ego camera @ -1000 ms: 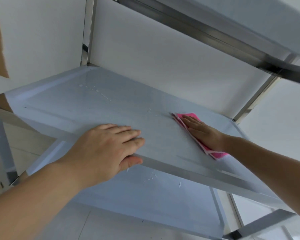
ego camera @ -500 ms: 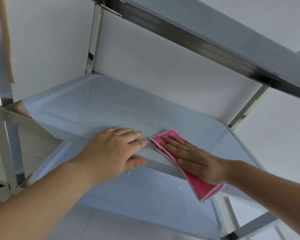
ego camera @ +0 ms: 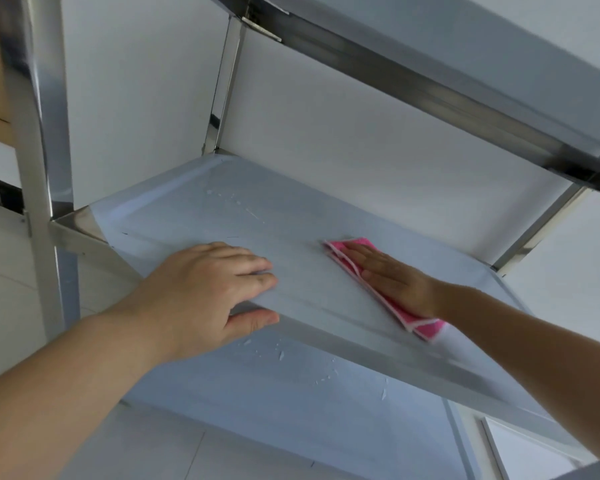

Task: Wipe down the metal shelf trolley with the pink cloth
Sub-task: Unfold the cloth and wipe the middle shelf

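White walls are backing the stainless-steel shelf trolley (ego camera: 378,327) as we are pressing our right hand (ego camera: 394,277), fingers flat and straight, on the folded pink cloth (ego camera: 426,329) on the middle shelf. Its long axis is running from the front rim toward the shelf's centre. Our left hand (ego camera: 201,292) is gripping the front edge, fingers on top, thumb beneath. Bare shelf is lying open toward the back-left corner.
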The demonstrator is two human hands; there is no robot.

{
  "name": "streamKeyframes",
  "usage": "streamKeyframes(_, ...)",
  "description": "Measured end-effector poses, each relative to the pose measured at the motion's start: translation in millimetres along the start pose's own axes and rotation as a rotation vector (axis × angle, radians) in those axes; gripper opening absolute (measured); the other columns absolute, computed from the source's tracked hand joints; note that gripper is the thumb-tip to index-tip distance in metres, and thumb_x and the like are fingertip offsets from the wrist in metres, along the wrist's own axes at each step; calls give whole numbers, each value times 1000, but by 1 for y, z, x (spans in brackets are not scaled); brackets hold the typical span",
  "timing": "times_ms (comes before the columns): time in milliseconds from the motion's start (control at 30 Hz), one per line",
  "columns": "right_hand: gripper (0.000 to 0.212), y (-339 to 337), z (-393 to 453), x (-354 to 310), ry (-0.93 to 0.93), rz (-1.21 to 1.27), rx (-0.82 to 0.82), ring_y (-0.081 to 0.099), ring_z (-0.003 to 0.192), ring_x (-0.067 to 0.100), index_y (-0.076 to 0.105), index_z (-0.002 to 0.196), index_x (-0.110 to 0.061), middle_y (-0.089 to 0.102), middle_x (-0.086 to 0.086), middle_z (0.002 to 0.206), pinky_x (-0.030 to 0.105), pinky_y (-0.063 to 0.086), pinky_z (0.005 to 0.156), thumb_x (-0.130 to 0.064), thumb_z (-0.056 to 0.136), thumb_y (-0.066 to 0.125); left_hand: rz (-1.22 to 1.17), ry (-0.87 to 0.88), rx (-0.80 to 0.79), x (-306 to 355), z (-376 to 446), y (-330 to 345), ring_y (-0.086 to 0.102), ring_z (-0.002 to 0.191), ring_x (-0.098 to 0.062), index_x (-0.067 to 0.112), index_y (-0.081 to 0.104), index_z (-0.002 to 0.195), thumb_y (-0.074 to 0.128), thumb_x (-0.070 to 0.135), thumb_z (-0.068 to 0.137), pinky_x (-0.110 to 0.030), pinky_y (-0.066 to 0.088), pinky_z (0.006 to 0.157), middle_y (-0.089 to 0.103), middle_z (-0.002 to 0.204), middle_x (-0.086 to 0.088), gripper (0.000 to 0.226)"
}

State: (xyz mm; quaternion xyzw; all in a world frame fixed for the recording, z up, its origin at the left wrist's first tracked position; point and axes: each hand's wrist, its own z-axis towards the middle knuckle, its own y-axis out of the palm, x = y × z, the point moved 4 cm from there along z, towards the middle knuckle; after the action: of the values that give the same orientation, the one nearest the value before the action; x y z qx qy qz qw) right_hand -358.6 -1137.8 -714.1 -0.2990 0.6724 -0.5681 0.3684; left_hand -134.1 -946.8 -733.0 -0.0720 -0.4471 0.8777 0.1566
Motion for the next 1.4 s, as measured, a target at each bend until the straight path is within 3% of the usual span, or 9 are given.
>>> streamKeyframes(133, 46, -9, 36, 36, 213, 48, 39, 7, 139, 1, 16, 147, -22, 10, -5, 157, 14, -3, 109, -24, 102, 27, 7, -1, 2, -8, -5, -1, 62, 103, -18, 19, 69, 107, 41, 58, 87, -30, 49, 88, 67, 113, 2, 52)
streamKeyframes(233, 46, -12, 58, 63, 310, 19, 54, 9, 143, 11, 18, 147, -17, 12, 0, 157, 9, -2, 103, -24, 102, 26, 21, -10, 5, -18, -12, -3, 61, 107, -18, 19, 67, 111, 39, 58, 88, -33, 41, 93, 66, 117, 2, 53)
streamKeyframes(467, 44, -22, 93, 101, 405, 166, 197, 25, 140, 19, 31, 144, -12, 27, 6, 153, 35, 11, 119, -22, 101, 31, 43, -3, 63, -35, -30, -4, 58, 112, -18, 18, 63, 118, 42, 51, 92, -39, 40, 97, 62, 123, 2, 47)
streamKeyframes(733, 45, -23, 107, 110, 458, 94, 161, 19, 142, 24, 23, 145, -4, 19, 13, 155, 27, 8, 116, -15, 102, 25, 10, -11, 107, -40, -31, -4, 59, 112, -16, 21, 65, 117, 45, 46, 92, -38, 46, 91, 63, 122, 4, 41)
streamKeyframes(800, 45, -23, 107, 107, 447, 124, 165, 18, 143, 23, 22, 145, -4, 18, 12, 155, 27, 8, 117, -15, 102, 26, 0, -19, 106, -40, -32, -3, 58, 113, -15, 22, 65, 117, 45, 47, 92, -36, 45, 92, 63, 123, 5, 41)
streamKeyframes(933, 46, -17, 104, 93, 418, 420, 195, 23, 141, 17, 30, 144, -18, 28, 1, 153, 32, 17, 117, -25, 100, 36, -4, -31, 98, -39, -32, -3, 58, 114, -14, 23, 65, 118, 43, 48, 92, -33, 41, 94, 62, 123, 6, 42)
streamKeyframes(1033, 46, -14, 106, 73, 366, 458, 183, 26, 140, 15, 31, 144, -22, 31, -1, 152, 32, 20, 117, -27, 99, 38, 4, -38, 86, -38, -31, -3, 58, 114, -14, 23, 65, 117, 40, 49, 92, -32, 40, 94, 63, 122, 7, 43)
streamKeyframes(1267, 41, -2, 87, 1, 155, 317, 139, 19, 139, 1, 27, 138, -37, 25, -14, 149, 24, 11, 117, -27, 100, 36, 0, -68, 49, -37, -31, -6, 59, 112, -14, 26, 65, 117, 37, 50, 91, -31, 44, 93, 63, 122, 8, 45)
streamKeyframes(1400, 44, 7, 61, -56, 56, 48, 86, 11, 145, 16, 23, 144, -14, 18, 2, 154, 29, 2, 119, -20, 101, 29, 3, -72, 35, -37, -31, -7, 61, 110, -15, 26, 65, 116, 38, 50, 91, -32, 43, 93, 64, 121, 7, 45)
